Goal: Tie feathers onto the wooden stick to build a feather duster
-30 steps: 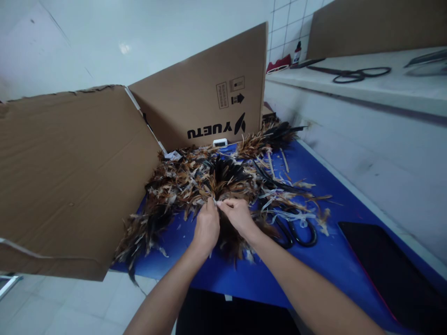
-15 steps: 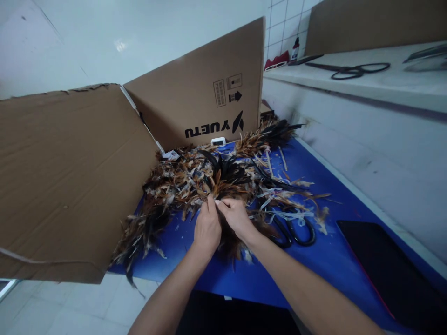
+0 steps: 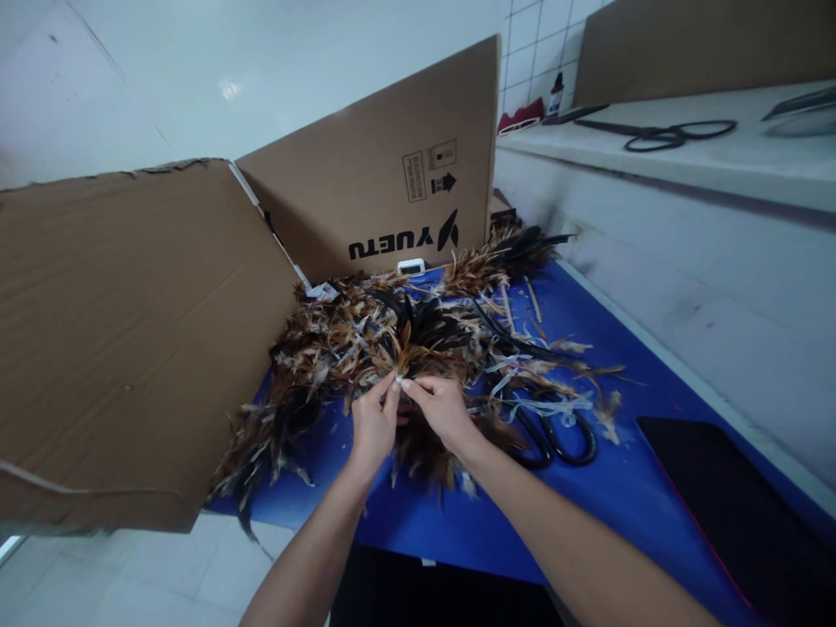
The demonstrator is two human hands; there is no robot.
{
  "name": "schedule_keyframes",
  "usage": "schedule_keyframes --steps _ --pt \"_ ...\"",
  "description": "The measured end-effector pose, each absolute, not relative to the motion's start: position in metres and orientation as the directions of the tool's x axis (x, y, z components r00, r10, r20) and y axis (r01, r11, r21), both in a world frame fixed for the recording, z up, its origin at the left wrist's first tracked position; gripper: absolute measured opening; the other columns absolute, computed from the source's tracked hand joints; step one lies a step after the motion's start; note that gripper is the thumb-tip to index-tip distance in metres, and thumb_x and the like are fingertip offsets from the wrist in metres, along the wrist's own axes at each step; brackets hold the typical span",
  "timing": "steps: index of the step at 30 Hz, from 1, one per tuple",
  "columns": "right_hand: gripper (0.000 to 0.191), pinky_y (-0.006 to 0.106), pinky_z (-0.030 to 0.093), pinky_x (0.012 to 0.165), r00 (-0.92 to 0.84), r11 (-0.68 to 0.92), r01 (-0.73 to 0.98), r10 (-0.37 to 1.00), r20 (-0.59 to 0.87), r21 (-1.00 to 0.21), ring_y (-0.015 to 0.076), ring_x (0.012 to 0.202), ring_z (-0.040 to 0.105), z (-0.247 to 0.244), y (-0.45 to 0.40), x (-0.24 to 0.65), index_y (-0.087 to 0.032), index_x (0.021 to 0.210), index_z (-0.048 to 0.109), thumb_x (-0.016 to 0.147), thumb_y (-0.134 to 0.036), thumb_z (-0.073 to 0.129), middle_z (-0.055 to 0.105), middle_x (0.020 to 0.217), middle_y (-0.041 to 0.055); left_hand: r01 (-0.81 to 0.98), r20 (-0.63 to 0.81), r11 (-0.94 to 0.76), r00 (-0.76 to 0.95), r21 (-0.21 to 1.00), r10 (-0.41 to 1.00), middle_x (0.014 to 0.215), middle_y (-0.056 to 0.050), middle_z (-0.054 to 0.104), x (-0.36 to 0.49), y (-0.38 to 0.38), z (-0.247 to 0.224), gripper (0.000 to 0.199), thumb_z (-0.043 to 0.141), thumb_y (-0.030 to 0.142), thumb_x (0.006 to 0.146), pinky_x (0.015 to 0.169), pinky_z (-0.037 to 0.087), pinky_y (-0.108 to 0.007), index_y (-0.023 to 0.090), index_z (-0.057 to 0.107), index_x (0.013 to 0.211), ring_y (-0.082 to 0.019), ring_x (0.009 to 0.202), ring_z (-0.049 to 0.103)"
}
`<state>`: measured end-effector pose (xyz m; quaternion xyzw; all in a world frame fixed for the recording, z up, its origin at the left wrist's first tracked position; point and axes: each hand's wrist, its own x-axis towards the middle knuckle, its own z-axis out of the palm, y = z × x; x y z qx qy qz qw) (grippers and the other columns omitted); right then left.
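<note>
A bunch of brown and black feathers fans away from me, its pale base pinched between my two hands. My left hand is closed, thumb and forefinger at that base. From the other side my right hand grips the same spot with thumb and bent fingers. More dark brown feathers hang below and between my hands. Behind and to the left spreads a heap of loose feathers. Black scissor handles lie just right of my right hand, their blades hidden under feathers and clear plastic strips.
Open cardboard panels stand at the left and back of the blue table. A small white device sits by the back panel. At the right lies a black tablet-like slab. Large scissors rest on the white ledge.
My left hand has shifted slightly left and down, and its fingers have opened out a little at the feather base. My right hand stays at the bunch. The view has moved slightly.
</note>
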<state>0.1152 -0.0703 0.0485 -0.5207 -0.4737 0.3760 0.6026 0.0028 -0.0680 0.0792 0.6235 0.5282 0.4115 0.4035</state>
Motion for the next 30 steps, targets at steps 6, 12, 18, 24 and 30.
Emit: schedule_keyframes --steps 6,12,18,24,30 --pt "0.033 0.022 0.032 0.048 0.315 0.182 0.088 0.928 0.201 -0.979 0.0093 0.05 0.04 0.048 -0.069 0.117 -0.013 0.057 0.063 0.074 -0.041 0.058 0.05 0.049 -0.0019 0.021 -0.08 0.077 0.152 0.997 0.985 0.108 -0.01 0.062 0.002 -0.059 0.081 0.04 0.064 0.037 0.071 0.057 0.054 -0.027 0.017 0.064 0.106 -0.021 0.091 0.059" --pt "0.034 0.022 0.031 0.048 0.329 0.198 0.107 0.918 0.222 -0.974 0.0089 0.048 0.039 0.046 -0.067 0.118 -0.013 0.054 0.062 0.074 -0.041 0.056 0.05 0.049 -0.0023 -0.137 -0.192 0.255 0.359 0.957 0.913 0.092 -0.007 0.065 0.0 -0.05 0.087 0.026 0.067 0.031 0.069 0.065 0.052 -0.025 0.013 0.067 0.088 -0.013 0.079 0.058" --pt "0.033 0.022 0.03 0.045 0.336 0.154 0.076 0.926 0.171 -0.985 0.0088 0.043 0.039 0.049 -0.068 0.12 -0.015 0.051 0.057 0.073 -0.04 0.057 0.047 0.044 -0.0035 -0.153 -0.294 0.403 0.464 0.902 0.835 0.069 -0.005 0.062 0.0 -0.044 0.089 0.019 0.065 0.028 0.07 0.052 0.047 -0.021 0.01 0.063 0.077 -0.01 0.059 0.055" --pt "0.033 0.022 0.033 0.046 0.294 0.164 0.04 0.941 0.168 -0.986 0.0089 0.042 0.041 0.052 -0.067 0.123 -0.016 0.05 0.058 0.074 -0.039 0.057 0.05 0.042 -0.0031 -0.06 -0.27 0.347 0.512 0.936 0.816 0.07 -0.007 0.062 0.004 -0.046 0.095 0.026 0.063 0.035 0.07 0.043 0.042 -0.02 0.011 0.059 0.08 -0.015 0.063 0.059" --pt "0.029 0.023 0.032 0.045 0.272 0.132 0.019 0.953 0.132 -0.991 0.0095 0.042 0.043 0.051 -0.065 0.126 -0.015 0.055 0.061 0.07 -0.039 0.06 0.053 0.043 -0.0027 0.066 -0.201 0.191 0.44 0.979 0.875 0.066 -0.004 0.056 0.005 -0.048 0.093 0.031 0.06 0.041 0.071 0.037 0.034 -0.017 0.011 0.054 0.078 -0.011 0.054 0.054"
